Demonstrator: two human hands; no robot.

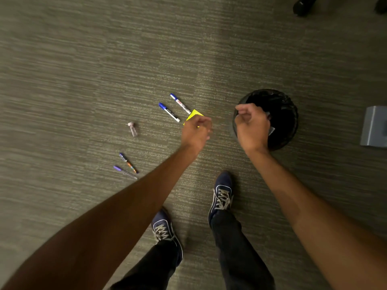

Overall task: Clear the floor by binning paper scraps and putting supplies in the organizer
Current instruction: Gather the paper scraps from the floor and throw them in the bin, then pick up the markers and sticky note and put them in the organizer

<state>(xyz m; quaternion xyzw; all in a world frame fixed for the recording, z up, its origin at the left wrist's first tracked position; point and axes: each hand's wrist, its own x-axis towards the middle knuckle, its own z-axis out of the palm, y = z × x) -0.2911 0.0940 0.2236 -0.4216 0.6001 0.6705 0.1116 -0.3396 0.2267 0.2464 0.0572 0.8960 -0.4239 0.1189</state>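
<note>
Progress looks early: two markers (169,112), two pens (128,163) and a small bottle (133,129) lie on the carpet (83,80), none yet in the grey organizer (374,126) at 3 o'clock of the black bin (280,114). The left hand (196,132), fingers curled, appears to pinch a yellow note (194,115) at 9 o'clock of the bin. The right hand (251,126) hangs curled over the bin's rim; whether it grips a scrap I cannot tell. Markers and pens share one long axis, caps pointing to 10 o'clock, tails to 4; the bottle's cap points to 12.
</note>
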